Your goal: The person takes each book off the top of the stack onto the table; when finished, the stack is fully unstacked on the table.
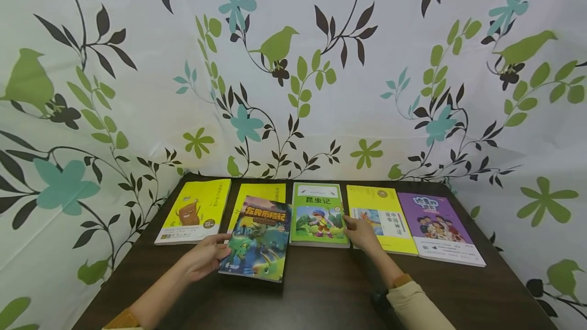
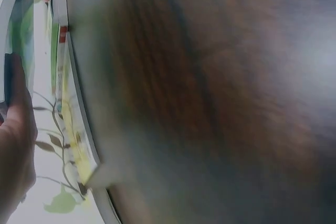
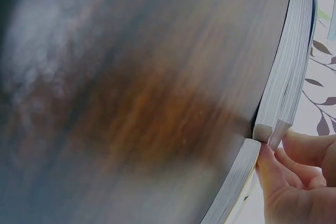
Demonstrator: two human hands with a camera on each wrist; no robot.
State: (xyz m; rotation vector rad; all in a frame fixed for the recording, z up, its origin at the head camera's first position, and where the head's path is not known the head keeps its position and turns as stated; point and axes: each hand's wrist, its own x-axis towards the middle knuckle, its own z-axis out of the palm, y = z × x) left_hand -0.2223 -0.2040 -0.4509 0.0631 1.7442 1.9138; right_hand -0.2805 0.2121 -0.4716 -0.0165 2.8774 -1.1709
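My left hand [image 1: 207,258] grips the left edge of a dinosaur storybook [image 1: 259,241], its dark blue cover facing up. That book is raised over the table's front part and overlaps a yellow book [image 1: 261,192] behind it. In the left wrist view, the fingers [image 2: 20,90] lie along the held book's edge. My right hand [image 1: 362,236] pinches the right edge of a green children's book [image 1: 319,236] lying on the table. The right wrist view shows the thumb [image 3: 310,148] at a corner of its cover, with the other fingers beside the page block.
Another yellow book [image 1: 192,213] lies at the far left of the dark table [image 1: 330,289]. To the right of the green book are a yellow book [image 1: 390,202] and a purple book [image 1: 437,223]. A patterned cloth [image 1: 293,141] hangs behind the row and on both sides.
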